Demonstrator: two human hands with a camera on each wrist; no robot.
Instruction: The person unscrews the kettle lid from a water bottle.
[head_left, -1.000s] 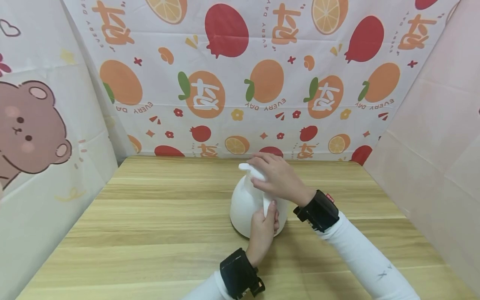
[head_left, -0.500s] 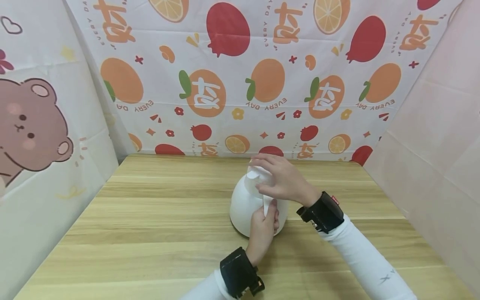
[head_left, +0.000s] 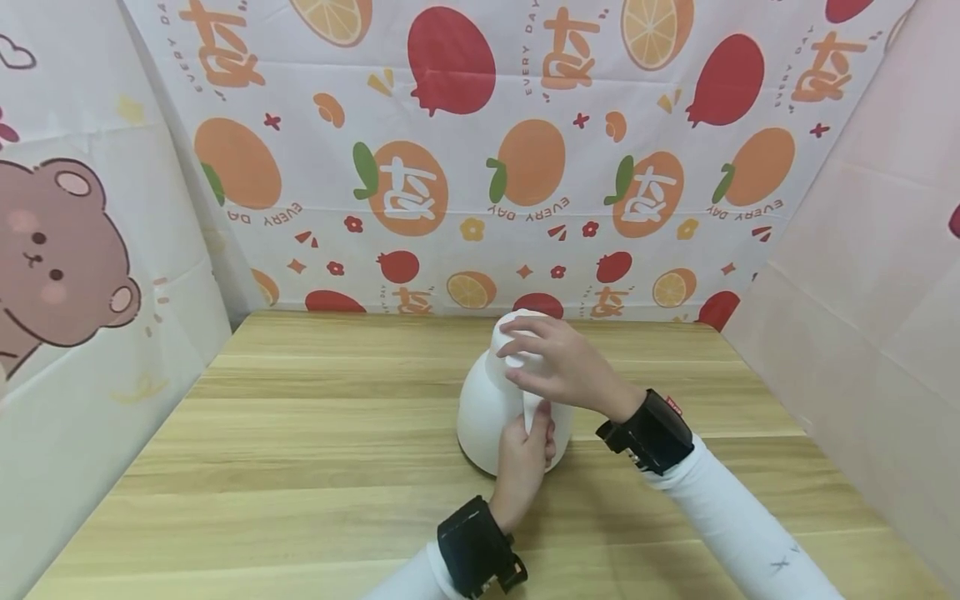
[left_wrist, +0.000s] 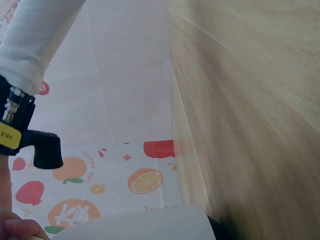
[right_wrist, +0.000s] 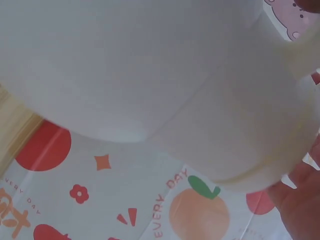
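A white, round-bellied thermos jug [head_left: 480, 412] stands upright on the wooden table. Its handle [head_left: 530, 410] faces the person, and my left hand [head_left: 521, 458] grips it low down. Over the neck, my right hand [head_left: 566, 358] has its bent fingers spread around the lid [head_left: 514, 361], largely covering it. In the right wrist view the jug's pale body [right_wrist: 125, 65] fills the upper part, with fingers [right_wrist: 302, 205] at its top rim. Only a piece of the jug [left_wrist: 145, 225] shows along the bottom of the left wrist view.
The wooden tabletop [head_left: 300, 450] stretches around the jug. A fruit-printed cloth [head_left: 465, 183] hangs behind it. Cloth sheets with a bear print [head_left: 67, 258] at left and a pale surface [head_left: 862, 292] at right close the sides.
The lid's small white tab has swung from the left toward the person as my right hand turned, its wrist shifting slightly right and down. My left hand stays on the handle.
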